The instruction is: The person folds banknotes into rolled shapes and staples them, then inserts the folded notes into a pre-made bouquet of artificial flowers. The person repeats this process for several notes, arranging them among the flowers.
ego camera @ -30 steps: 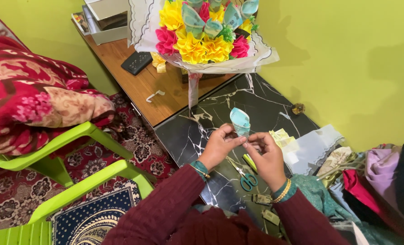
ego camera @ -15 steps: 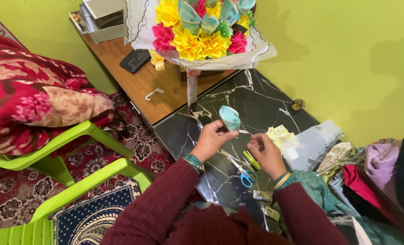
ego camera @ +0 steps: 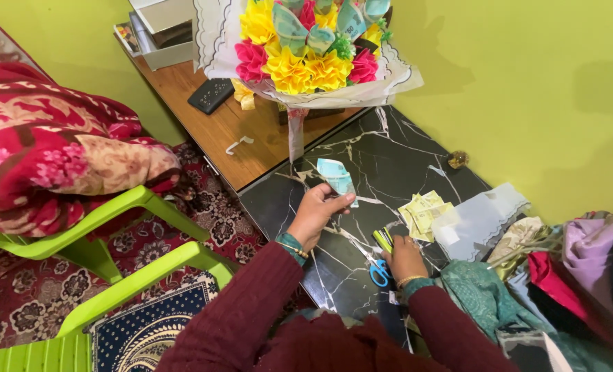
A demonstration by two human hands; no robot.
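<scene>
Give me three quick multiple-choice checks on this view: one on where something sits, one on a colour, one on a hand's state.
1. Where are the scissors?
A. on the black marble top
B. on the green chair
C. on the wooden table

2. What colour are the scissor handles?
A. red
B. blue
C. yellow

3. What is the left hand doing?
A. resting flat and empty
B. gripping the scissors
C. pinching a folded note

Answers:
1 A, they lie on the marble top beside the right hand.
2 B, both loops are blue.
3 C, the fingers close on the note's lower end, held above the marble.
</scene>
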